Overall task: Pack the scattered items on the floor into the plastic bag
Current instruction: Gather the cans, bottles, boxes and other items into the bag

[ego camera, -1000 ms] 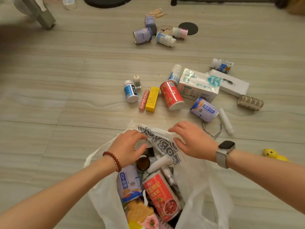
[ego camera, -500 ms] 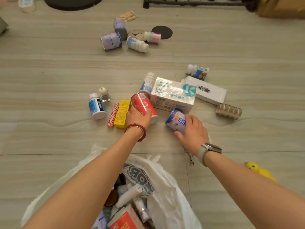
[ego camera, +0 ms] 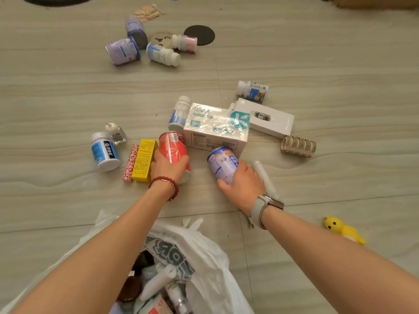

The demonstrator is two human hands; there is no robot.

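a home floor: pale wood-look tiles (ego camera: 317,53) strewn with pill bottles (ego camera: 104,150), tissue box (ego camera: 215,128), yellow toy duck (ego camera: 342,230).

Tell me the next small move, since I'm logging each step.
Probably lift both cans and bring them back to the bag: the left hand already grips the red can, the right hand the blue can.
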